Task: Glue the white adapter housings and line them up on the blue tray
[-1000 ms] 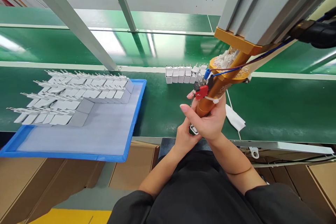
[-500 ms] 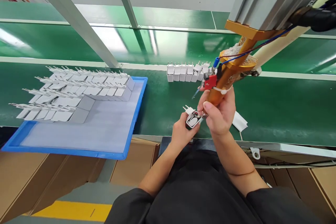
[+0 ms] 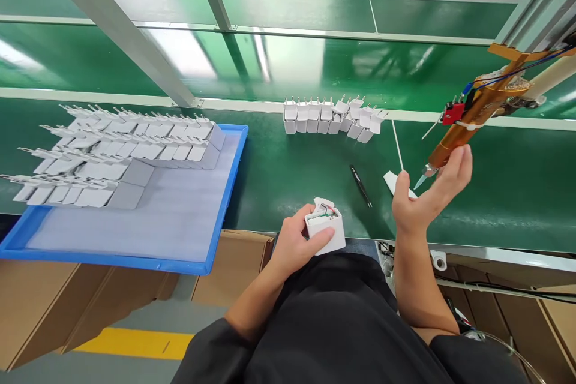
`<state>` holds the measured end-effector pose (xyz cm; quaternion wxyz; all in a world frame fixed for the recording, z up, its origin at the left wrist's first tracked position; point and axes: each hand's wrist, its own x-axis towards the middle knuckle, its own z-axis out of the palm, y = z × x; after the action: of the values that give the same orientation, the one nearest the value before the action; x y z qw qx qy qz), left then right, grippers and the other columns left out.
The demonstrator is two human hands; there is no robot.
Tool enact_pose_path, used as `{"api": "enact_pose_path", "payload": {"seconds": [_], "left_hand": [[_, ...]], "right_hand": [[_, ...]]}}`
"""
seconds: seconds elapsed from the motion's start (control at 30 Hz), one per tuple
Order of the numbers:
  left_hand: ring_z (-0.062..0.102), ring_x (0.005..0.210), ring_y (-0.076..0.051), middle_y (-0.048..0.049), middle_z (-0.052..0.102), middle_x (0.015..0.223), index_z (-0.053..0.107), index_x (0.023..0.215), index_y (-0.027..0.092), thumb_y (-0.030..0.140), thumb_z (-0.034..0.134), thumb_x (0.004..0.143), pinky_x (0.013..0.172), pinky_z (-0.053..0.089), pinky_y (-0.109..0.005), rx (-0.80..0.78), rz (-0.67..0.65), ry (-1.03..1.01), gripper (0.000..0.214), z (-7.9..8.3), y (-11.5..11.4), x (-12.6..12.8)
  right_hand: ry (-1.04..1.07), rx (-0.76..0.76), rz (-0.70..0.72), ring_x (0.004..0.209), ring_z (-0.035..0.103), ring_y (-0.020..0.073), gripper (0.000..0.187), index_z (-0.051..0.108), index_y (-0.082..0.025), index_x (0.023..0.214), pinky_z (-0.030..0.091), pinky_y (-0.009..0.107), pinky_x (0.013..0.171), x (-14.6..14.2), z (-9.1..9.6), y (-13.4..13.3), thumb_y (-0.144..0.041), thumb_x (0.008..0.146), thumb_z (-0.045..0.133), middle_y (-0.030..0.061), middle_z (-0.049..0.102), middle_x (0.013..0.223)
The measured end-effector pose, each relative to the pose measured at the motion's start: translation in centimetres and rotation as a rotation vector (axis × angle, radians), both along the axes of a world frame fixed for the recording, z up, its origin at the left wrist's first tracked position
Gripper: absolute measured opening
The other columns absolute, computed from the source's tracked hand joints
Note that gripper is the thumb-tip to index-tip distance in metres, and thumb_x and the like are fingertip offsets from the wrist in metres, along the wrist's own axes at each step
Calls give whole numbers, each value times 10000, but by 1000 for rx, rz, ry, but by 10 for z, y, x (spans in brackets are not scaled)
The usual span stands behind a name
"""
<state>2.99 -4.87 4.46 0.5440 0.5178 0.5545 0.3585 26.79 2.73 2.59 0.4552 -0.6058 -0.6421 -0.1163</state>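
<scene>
My left hand [image 3: 292, 243] grips a white plug charger [image 3: 328, 239] at the bench's front edge. The charger's top stands open, with red and green wires showing inside. Fingers spread, my right hand [image 3: 420, 207] is beside the tip of an orange glue dispenser [image 3: 463, 123], which hangs from a metal arm. I cannot tell whether its fingers touch the barrel. The dispenser's pale nozzle [image 3: 421, 180] points down between thumb and fingers. Black tweezers [image 3: 360, 186] lie on the bench between my hands. A folded white piece [image 3: 392, 180] lies partly behind my right hand.
At the left, a blue tray [image 3: 227, 192] holds rows of white chargers [image 3: 108, 174]. Several more chargers [image 3: 319, 117] stand in a line at the back of the green bench [image 3: 279, 180]. A slanted metal post [image 3: 121, 30] rises behind the tray. Cardboard boxes [image 3: 234, 264] are below.
My right hand has loosened from the dispenser, and both have moved right, away from the charger. My left hand has turned the charger and brought it closer to me. The tweezers have come into view.
</scene>
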Motion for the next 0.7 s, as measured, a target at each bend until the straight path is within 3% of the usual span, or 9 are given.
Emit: {"api": "enact_pose_path", "payload": {"seconds": [0.1, 0.17, 0.27, 0.33, 0.47, 0.7], "left_hand": [[542, 597, -132, 12, 648, 705, 668, 911, 185, 434, 654, 755, 555, 423, -216, -31, -8, -10, 294, 5, 1, 1], [501, 575, -118, 24, 615, 675, 669, 902, 182, 433, 663, 750, 541, 398, -209, -24, -6, 5, 294, 8, 1, 3], [478, 572, -110, 33, 590, 665, 665, 917, 175, 434, 666, 757, 534, 376, -202, -23, -7, 24, 304, 11, 1, 4], [471, 573, -108, 36, 578, 661, 655, 909, 171, 437, 666, 765, 532, 367, -199, -35, -8, 44, 303, 12, 0, 4], [464, 574, -102, 47, 570, 661, 658, 933, 172, 427, 665, 786, 539, 361, -196, -22, -18, 86, 295, 12, 0, 4], [562, 623, -119, 28, 671, 748, 663, 1036, 187, 378, 670, 792, 612, 434, -202, 74, 3, 171, 310, 8, -1, 8]], "right_hand": [[39, 105, -10, 1301, 507, 365, 484, 493, -172, 1379, 458, 575, 1020, -3, -15, -7, -301, 917, 554, 221, 525, 1351], [22, -90, 73, 1058, 627, 299, 334, 590, -182, 1231, 508, 486, 904, -8, -25, -10, -331, 934, 552, 150, 646, 1132], [-97, -433, 150, 883, 621, 262, 285, 648, -181, 1076, 484, 402, 766, -16, -38, -11, -417, 939, 568, 103, 673, 978], [-172, -547, 151, 870, 599, 265, 257, 650, -174, 1009, 453, 378, 726, -18, -44, -11, -402, 947, 549, 107, 661, 952], [-168, -604, 199, 857, 576, 254, 175, 600, -183, 917, 445, 368, 750, -13, -51, -9, -278, 960, 460, 110, 637, 923], [-99, -634, 214, 852, 592, 271, 283, 647, -181, 1031, 476, 390, 746, -2, -53, 4, -339, 980, 418, 113, 640, 886]]}}
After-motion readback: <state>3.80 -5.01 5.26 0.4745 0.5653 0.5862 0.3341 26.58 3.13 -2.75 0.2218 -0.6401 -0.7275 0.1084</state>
